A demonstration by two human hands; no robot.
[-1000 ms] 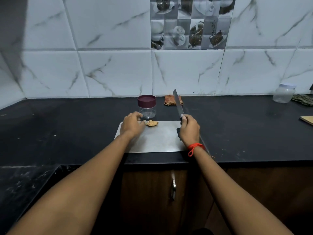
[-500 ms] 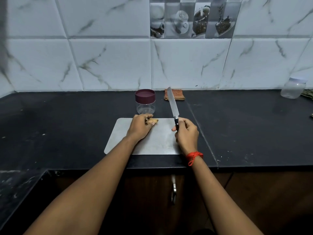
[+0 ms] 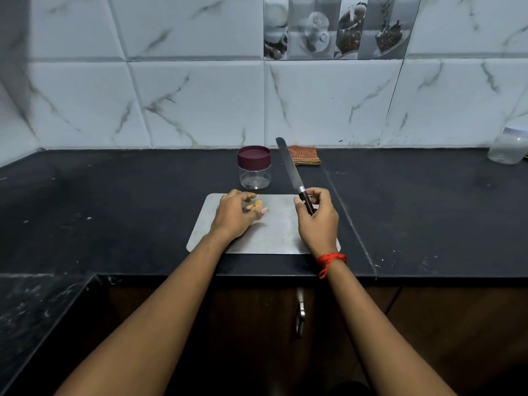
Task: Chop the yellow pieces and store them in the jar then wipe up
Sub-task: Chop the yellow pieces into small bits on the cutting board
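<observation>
Nearest the camera, a metal cupboard handle [image 3: 300, 315] hangs on the dark wooden door under the black, matt worktop [image 3: 114, 212], whose surface carries pale specks and a thin seam running back on the right. A flat, grey, round-cornered cutting board [image 3: 274, 235] lies at the front edge. The left hand [image 3: 237, 214] rests on the board's far left part, fingers curled loosely over the knobbly yellow piece [image 3: 255, 206], which lies on the board and is partly hidden by them. The right hand [image 3: 317, 221], with a red thread [image 3: 331, 260] tied at the wrist, is closed round the dark handle of a knife [image 3: 291, 170]; the long, smooth steel blade slants up and away to the left, raised off the board. Just behind the board stands a short, round, clear plastic jar [image 3: 254, 174] with its maroon lid on. Beside it, against the wall, lies a folded orange checked cloth [image 3: 304, 155], its left edge crossed by the blade. Far right sits another clear jar [image 3: 507, 147] with a pale lid. Behind everything rise glossy white marble-patterned tiles [image 3: 200, 104].
</observation>
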